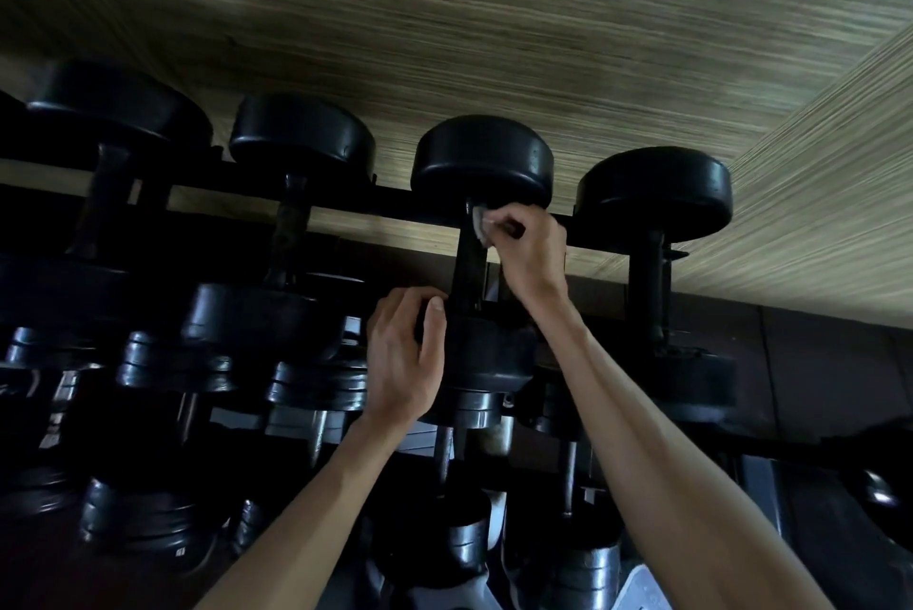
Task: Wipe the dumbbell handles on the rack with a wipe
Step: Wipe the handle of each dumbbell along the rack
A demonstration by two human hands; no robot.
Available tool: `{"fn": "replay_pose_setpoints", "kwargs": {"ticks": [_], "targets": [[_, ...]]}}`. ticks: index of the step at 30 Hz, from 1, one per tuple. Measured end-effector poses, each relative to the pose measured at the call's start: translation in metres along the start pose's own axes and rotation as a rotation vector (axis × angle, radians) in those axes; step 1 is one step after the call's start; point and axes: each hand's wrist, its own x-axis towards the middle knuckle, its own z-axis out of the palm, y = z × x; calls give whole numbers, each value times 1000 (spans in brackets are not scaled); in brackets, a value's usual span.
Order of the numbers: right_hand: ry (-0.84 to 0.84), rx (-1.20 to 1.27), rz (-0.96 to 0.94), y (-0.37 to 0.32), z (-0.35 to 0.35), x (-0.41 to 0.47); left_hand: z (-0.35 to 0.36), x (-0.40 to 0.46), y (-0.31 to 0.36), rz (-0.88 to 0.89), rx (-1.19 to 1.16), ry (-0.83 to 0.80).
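The right hand (531,246) pinches a small, crumpled white wipe (480,226) against the far end of a dark, straight dumbbell handle (469,271), just below that dumbbell's far head (483,160), a smooth, round black disc with a dull sheen. Nearer than this grip, the left hand (402,357) curls over the near head (486,352) of the same dumbbell, thumb laid along its rim, fingers wrapped on the far side. To either side of the grip, matching black dumbbells rest across a black metal rack (346,202): a neighbouring dumbbell (654,199) just to the right, two more to the left. Below the hands, a lower tier holds smaller weights with glossy stacked plates and bright metal shafts (447,454). Behind the rack, beyond the wipe, a wall (494,16) of pale wood-grain panelling shows fine horizontal streaks; the lower part of the scene is dim.
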Motion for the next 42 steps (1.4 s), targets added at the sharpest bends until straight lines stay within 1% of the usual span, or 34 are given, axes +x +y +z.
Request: {"fn": "replay_pose_setpoints", "kwargs": {"ticks": [2, 7, 9, 11, 12, 14, 16, 18, 21, 25, 28, 31, 35, 36, 38, 42], "targets": [[-40, -31, -19, 4, -1, -6, -1, 0, 0, -11, 8, -2], [-379, -48, -13, 13, -20, -30, 0, 0, 2, -23, 11, 6], [-428, -9, 13, 11, -25, -31, -3, 4, 3, -86, -30, -20], [-403, 33, 34, 10, -25, -30, -9, 17, 4, -139, -96, -66], [-384, 51, 32, 9, -25, -31, -14, 26, 6, -123, -104, -97], [-333, 101, 10, 8, -25, -33, -19, 47, 11, -10, -71, -194], [-277, 195, 28, 6, -28, -35, -17, 65, 16, 103, -9, -328], [-241, 287, 67, 2, -33, -36, -12, 73, 19, 161, 45, -418], [-181, 361, 80, -2, -37, -38, -11, 75, 20, 146, 42, -457], [-147, 423, 68, -8, -38, -39, -14, 75, 26, 53, -48, -505], [-126, 484, 56, -10, -35, -38, -20, 81, 32, 8, -98, -509], [-113, 479, 80, -5, -28, -41, -22, 86, 31, -6, -37, -522], [-107, 513, 121, 0, -21, -51, -18, 87, 25, 12, 68, -357], [-123, 530, 136, 0, -20, -54, -18, 88, 26, 4, 70, -338], [-172, 541, 174, -1, -19, -55, -17, 88, 28, -70, -7, -340], [-202, 528, 261, -2, -18, -51, -15, 86, 34, -329, -256, -348]]}}
